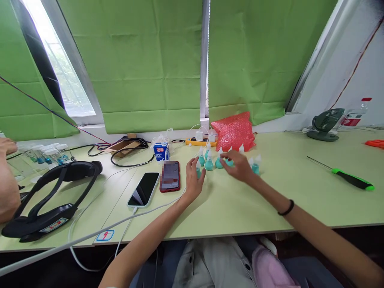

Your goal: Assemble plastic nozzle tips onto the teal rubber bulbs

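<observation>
Several small teal squeeze bottles (209, 165) with white pointed tips stand in a group on the pale green table. My left hand (193, 180) is at the group's left end, thumb and fingers curved around one bottle (198, 172), partly hidden by the fingers. From the right, my right hand (240, 166) reaches in with thumb and index finger closed at the side of another bottle (218, 163). Behind that hand, a teal bottle (229, 162) is partly covered. One more bottle (256, 168) stands right of my right wrist.
Two phones (170, 176) and a blue drink carton (161, 152) lie left of my hands. Behind the bottles are a red bubble-wrap bag (235, 132) and a power strip (195, 142). A screwdriver (349, 178) and fan (325, 124) sit right; a black headset (51, 204) and another person's arm (7, 188) are left.
</observation>
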{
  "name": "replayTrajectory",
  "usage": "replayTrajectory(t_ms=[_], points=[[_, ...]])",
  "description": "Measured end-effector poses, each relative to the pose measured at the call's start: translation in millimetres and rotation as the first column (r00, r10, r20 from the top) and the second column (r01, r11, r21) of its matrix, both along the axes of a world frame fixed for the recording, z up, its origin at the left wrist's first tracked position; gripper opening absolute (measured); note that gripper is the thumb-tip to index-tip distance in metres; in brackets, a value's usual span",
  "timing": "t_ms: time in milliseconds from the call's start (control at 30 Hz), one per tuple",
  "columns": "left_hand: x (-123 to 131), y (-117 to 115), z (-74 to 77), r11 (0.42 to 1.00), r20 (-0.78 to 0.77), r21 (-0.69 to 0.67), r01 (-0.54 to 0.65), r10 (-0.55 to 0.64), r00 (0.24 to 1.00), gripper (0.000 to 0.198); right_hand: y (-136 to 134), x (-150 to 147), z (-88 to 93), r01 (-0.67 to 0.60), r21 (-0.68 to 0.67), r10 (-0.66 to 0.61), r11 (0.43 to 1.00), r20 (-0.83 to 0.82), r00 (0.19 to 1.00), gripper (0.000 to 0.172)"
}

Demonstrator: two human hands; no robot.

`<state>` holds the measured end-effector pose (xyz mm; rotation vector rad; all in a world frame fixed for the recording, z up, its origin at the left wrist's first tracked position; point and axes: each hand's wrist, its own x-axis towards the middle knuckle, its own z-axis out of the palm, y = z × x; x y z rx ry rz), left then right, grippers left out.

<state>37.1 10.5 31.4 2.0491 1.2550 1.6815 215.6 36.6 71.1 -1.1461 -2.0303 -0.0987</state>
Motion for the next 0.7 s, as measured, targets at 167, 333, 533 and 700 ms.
replayTrajectory(t_ms=[167,333,533,700], points=[[-3,0,0.9,0.998,0.1,-0.057,-0.007,0.013,0.995,0.024,-21,-36,-49.9,-0.15,-0.012,0.149,0.989,-0.056,0.987,0.021],[1,-7,5.1,0.989,0.251,-0.122,0.089,-0.056,0.966,0.032,-25,-38,-55.0,-0.103,-0.053,0.096,0.993,-0.116,0.989,0.048],[4,-1,3.8,0.946,0.345,-0.225,0.234,-0.147,0.927,0.036,-20,-34,-53.1,-0.161,-0.181,0.159,0.97,-0.026,0.987,0.02],[0,6,1.3,0.93,0.28,-0.265,0.256,-0.18,0.943,0.028,-14,-30,-56.3,-0.108,-0.215,0.115,0.971,0.023,0.993,0.022]])
